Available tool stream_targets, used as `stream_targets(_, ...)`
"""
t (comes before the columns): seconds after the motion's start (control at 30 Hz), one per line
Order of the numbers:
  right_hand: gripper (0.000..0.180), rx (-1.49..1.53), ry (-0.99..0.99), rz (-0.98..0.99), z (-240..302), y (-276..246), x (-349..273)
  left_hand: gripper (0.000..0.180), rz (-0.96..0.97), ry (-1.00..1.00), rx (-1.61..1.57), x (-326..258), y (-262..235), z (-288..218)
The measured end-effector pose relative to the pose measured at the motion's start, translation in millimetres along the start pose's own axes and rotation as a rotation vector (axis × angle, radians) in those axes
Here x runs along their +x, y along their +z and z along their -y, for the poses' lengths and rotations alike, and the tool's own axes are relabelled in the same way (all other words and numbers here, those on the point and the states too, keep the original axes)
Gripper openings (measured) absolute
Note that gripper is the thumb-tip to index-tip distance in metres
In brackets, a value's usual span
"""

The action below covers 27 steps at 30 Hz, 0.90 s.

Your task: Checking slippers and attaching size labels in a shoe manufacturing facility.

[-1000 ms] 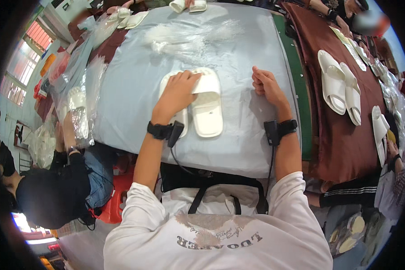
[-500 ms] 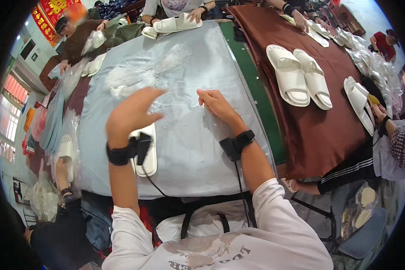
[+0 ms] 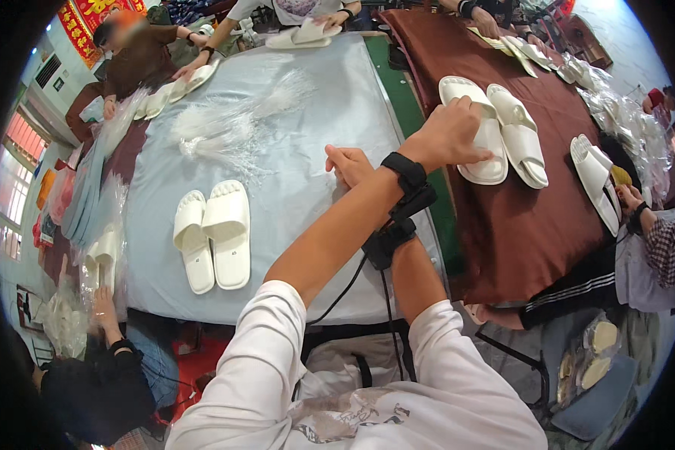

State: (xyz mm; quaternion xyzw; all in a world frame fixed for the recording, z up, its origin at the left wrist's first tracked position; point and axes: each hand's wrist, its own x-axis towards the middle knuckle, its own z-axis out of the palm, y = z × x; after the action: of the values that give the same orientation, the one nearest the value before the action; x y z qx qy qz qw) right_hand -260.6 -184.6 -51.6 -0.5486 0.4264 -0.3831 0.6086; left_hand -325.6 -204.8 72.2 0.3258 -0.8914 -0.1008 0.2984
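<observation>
Crossing over my right forearm, my left hand [image 3: 454, 139] reaches the brown-covered table. Its fingers and thumb curl around a white slipper [image 3: 490, 169], hiding much of its strap. The matching slipper [image 3: 521, 135] lies just to its right. Above the pale blue cloth, my right hand [image 3: 349, 163] is closed, with thumb and forefinger together; whatever it may hold is too small to make out. A pair of white slippers lies side by side on the blue cloth, a left one [image 3: 193, 247] and a right one [image 3: 229, 236]. Beyond them spreads a bundle of thin clear strands [image 3: 210, 135].
Along the left edge lie clear plastic bags [image 3: 116, 195]. Co-workers around the tables handle slippers, including a white pair [image 3: 304, 35] at the far edge. A green strip [image 3: 427, 142] separates the blue cloth from the brown cover [image 3: 502, 247].
My left hand has swung right, from above the blue cloth to the slipper on the brown cover, uncovering the pair on the cloth. My right hand has stayed nearly in place.
</observation>
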Motion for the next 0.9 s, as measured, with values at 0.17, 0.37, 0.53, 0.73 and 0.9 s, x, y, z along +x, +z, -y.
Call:
stream_targets(0.17,0.042,0.274,-0.045,0.141,-28,-15,22,0.085,-0.093,0.008,0.037,-41,-40,7)
stream_targets(0.37,0.048,0.534,-0.094,-0.292,-29,-31,36,0.086,-0.158,-0.184,0.088,-143,-130,6)
stream_targets(0.53,0.061,0.081,-0.508,-0.523,22,-23,-3,0.067,0.000,-0.297,0.374,-207,-159,19)
stream_targets(0.73,0.059,-0.496,-0.530,-0.027,46,11,-30,0.060,0.062,-0.209,0.349,-247,-150,39)
stream_targets(0.9,0.059,-0.865,-0.395,0.171,60,0,-39,0.064,0.337,-0.247,0.198,-276,-153,40)
